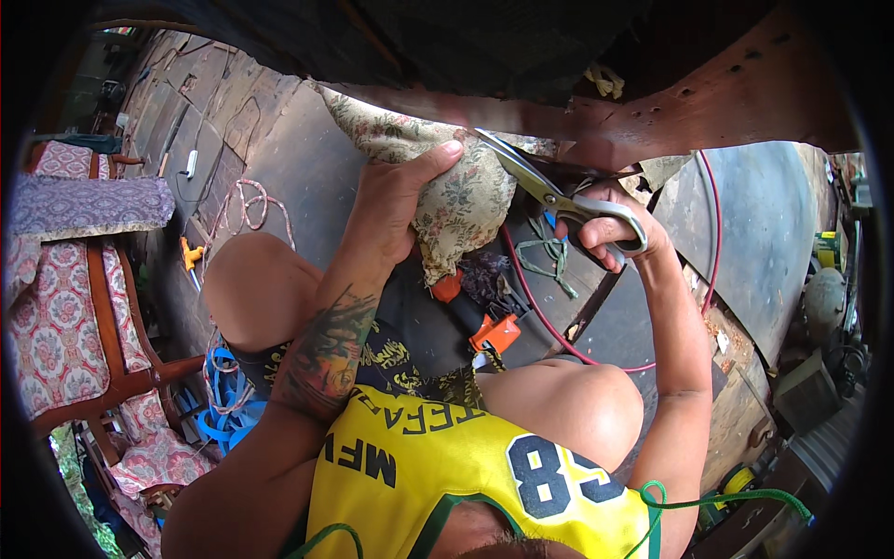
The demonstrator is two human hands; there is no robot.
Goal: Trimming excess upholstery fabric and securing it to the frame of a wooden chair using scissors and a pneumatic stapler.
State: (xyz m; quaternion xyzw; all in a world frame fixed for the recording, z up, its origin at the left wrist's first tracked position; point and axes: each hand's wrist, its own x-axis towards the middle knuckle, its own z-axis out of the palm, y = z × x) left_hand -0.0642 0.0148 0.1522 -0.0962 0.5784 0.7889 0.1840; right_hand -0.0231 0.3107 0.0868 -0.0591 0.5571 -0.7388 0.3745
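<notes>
A floral cream fabric (466, 207) hangs from the underside of a dark wooden furniture frame (521, 114). My left hand (402, 200) grips this fabric, thumb on top and fingers bunched into it. In my right hand (610, 224) is a pair of scissors (533, 179), fingers through the grey-and-black handles. The blades look parted and point up and left, lying against the fabric's upper edge just beneath the frame. How much cloth lies between the blades cannot be made out.
A red hose (715, 224) curves across the floor by my right arm. Orange-handled tools (495, 333) lie between my knees. Pink rope (250, 203) and a yellow-handled tool (191, 253) lie to the left, near a patterned upholstered chair (60, 317). Floor boards (247, 121) have uneven edges.
</notes>
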